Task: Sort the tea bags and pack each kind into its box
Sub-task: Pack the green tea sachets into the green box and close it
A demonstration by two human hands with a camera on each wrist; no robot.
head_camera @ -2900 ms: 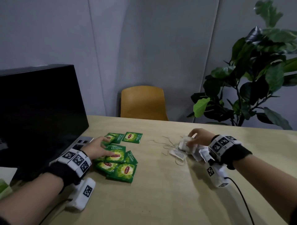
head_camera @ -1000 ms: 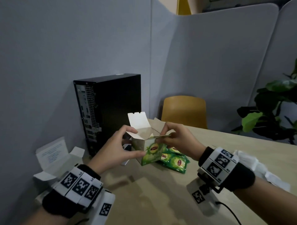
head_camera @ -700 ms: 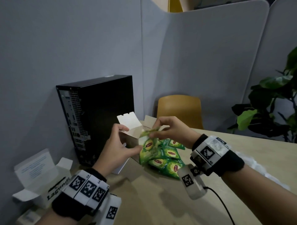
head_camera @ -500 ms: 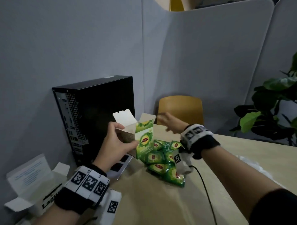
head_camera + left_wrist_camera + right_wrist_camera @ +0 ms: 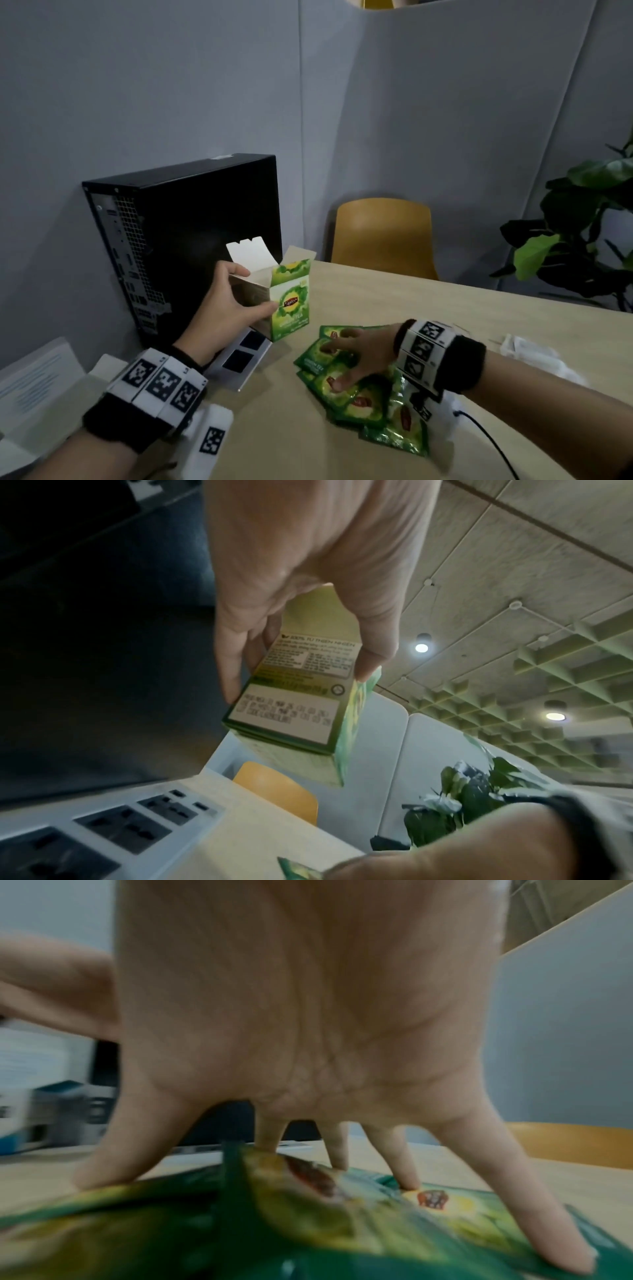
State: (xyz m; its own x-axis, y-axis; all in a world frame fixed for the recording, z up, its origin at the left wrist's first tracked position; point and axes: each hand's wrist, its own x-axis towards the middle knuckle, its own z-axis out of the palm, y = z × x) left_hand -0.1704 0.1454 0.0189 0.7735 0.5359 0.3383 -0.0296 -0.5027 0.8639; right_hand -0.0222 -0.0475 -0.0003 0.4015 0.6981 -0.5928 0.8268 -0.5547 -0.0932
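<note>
My left hand grips a green tea box above the table, its white lid flap standing open. The left wrist view shows the thumb and fingers clamped on the green tea box's sides from below. A pile of green tea bag sachets lies on the wooden table. My right hand lies spread on top of the pile, fingertips pressing the green sachets. White tea bags with strings lie at the right, past my right wrist.
A black computer tower stands at the left against the grey partition, with a silver power strip at its foot. A second open white box lies at the near left. An orange chair and a potted plant stand beyond the table.
My right hand has come down from beside the box onto the green sachet pile and spread its fingers there. The left hand still holds the box, lifted slightly and turned.
</note>
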